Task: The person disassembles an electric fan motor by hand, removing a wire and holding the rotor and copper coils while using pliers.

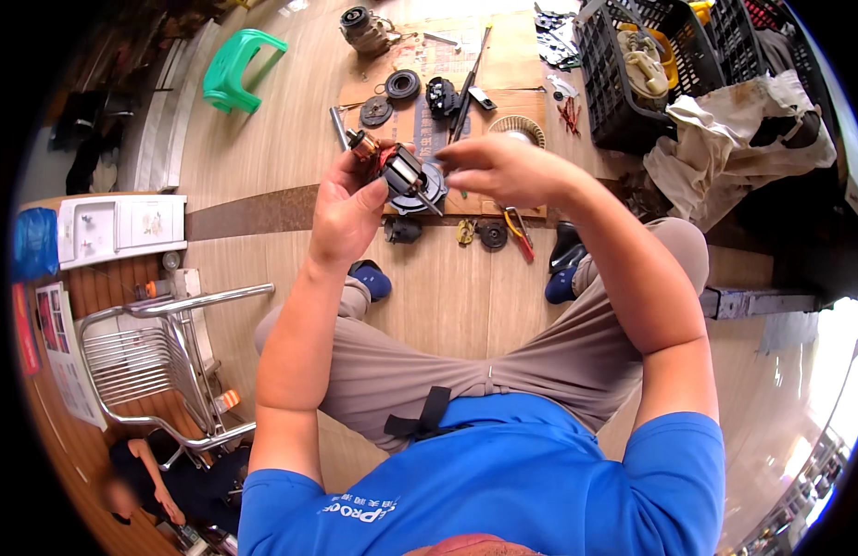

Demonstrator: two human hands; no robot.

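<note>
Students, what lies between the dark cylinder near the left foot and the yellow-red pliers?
In the head view, a small yellowish part, then a dark round part next to the pliers.

A wide fisheye head-worn camera looks down and forward, the shirt [531, 473] close below, the near edge of the cardboard [471, 206] farther off.

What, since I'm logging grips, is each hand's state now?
Left hand: closed, holding a motor core.
Right hand: loosely open beside it, nothing visibly held; contact can't be told.
</note>
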